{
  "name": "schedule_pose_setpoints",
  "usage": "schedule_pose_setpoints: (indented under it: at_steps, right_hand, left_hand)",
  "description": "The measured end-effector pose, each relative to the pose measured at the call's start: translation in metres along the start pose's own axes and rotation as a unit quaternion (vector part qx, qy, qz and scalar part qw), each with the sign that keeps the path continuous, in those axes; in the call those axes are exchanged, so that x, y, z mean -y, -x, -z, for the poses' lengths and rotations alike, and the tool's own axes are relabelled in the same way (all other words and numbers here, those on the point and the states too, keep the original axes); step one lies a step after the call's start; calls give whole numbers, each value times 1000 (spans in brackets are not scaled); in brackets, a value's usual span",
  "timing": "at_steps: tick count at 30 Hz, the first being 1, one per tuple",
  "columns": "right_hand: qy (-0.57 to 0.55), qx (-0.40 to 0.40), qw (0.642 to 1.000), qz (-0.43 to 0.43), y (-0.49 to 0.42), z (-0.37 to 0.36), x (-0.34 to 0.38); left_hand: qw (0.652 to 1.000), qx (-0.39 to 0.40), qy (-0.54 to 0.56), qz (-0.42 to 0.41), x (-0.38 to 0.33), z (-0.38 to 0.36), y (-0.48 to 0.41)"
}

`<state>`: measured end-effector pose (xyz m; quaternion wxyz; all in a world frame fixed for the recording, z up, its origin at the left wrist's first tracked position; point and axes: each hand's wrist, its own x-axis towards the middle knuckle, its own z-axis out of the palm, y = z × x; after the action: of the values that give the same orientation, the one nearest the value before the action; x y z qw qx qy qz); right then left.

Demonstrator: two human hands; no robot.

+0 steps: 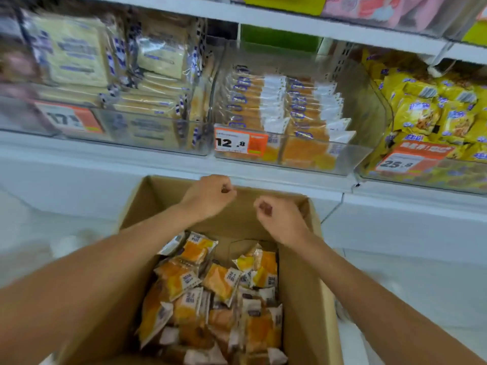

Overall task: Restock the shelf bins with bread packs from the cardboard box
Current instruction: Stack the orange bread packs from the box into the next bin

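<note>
Hovering: your left hand (208,197) and right hand (280,219), over the cardboard box (299,299).
Fingers (224,187): curled on both, holding nothing.
Box contents: bread packs (216,299).

Noted cardboard box (300,299) open at top, bread packs (210,293) heaped low, far inner wall bare above them. Found middle bin (353,156) open-topped; filled left and centre by two pack rows (276,106), free strip left along right wall. Logged upper shelf (263,21) overhanging, narrowing entry from above. Recorded left bin (131,115) stacked near that shelf
</note>
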<state>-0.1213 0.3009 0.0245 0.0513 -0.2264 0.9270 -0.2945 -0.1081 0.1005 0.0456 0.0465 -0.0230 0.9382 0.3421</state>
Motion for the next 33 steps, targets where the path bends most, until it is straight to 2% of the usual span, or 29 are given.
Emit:
schedule_pose_setpoints:
  at_steps: [2, 5, 10, 12, 15, 17, 20, 22, 25, 28, 30, 33]
  right_hand:
    - [1, 74, 996, -53, 10, -45, -13]
    - [6, 189, 971, -146, 19, -110, -39]
    - [-45, 276, 930, -238, 18, -200, -71]
    - [-16, 306, 916, -258, 12, -230, -82]
    - [117, 370, 891, -234, 12, -257, -90]
    - [157, 376, 889, -208, 13, -262, -91]
    - [8, 357, 900, -251, 14, -267, -90]
    - [-82, 362, 880, -298, 16, -266, -89]
    - [-126, 378, 859, -320, 19, -263, -84]
    - [-238, 304, 847, -365, 17, -251, -78]
    - [-271, 281, 862, -323, 14, -227, -68]
    - [-176, 273, 932, -158, 8, -175, -50]
  left_hand:
    - [997, 34, 5, 71, 45, -20, 16]
    - [987, 62, 22, 149, 105, -44, 35]
    - [961, 50, 113, 246, 164, -76, 57]
    - [953, 52, 139, 265, 177, -83, 63]
    - [942, 61, 162, 287, 186, -88, 67]
    - [935, 67, 174, 303, 188, -89, 67]
    - [922, 61, 192, 331, 186, -90, 68]
    - [914, 59, 203, 345, 184, -89, 69]
    - [900, 64, 234, 363, 177, -87, 72]
    - [900, 57, 245, 357, 167, -83, 76]
    - [912, 53, 234, 333, 162, -78, 77]
    - [923, 65, 226, 306, 152, -75, 75]
